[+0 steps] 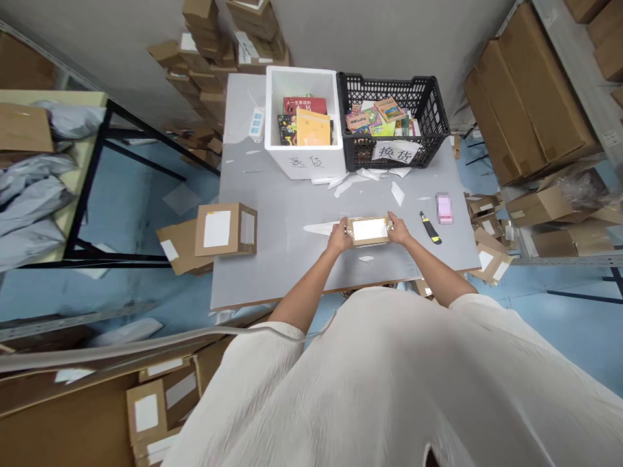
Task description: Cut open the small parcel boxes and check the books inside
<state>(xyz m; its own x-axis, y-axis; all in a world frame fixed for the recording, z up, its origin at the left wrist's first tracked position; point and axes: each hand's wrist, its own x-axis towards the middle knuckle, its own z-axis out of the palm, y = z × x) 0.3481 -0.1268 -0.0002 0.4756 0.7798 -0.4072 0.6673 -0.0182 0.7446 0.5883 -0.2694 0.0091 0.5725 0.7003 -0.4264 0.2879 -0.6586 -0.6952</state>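
Between my two hands is a small cardboard box [368, 230] with a bright white label on its upper face and shiny tape at its ends. My left hand [341, 235] grips the left end, and my right hand [398, 228] has the right end. The box is over the grey table [282, 240], near its front edge; whether it rests on the surface I cannot tell. To the right of my right hand lies a black and yellow utility knife [431, 228]. Beyond it is a pink phone-like item [444, 208].
A white foam box [304, 162] and a black plastic crate [428, 152], both holding books, stand at the table's back. A larger carton [219, 228] sits at the left edge. Paper scraps [398, 193] litter the tabletop. Stacked cartons [530, 97] and shelving flank the table.
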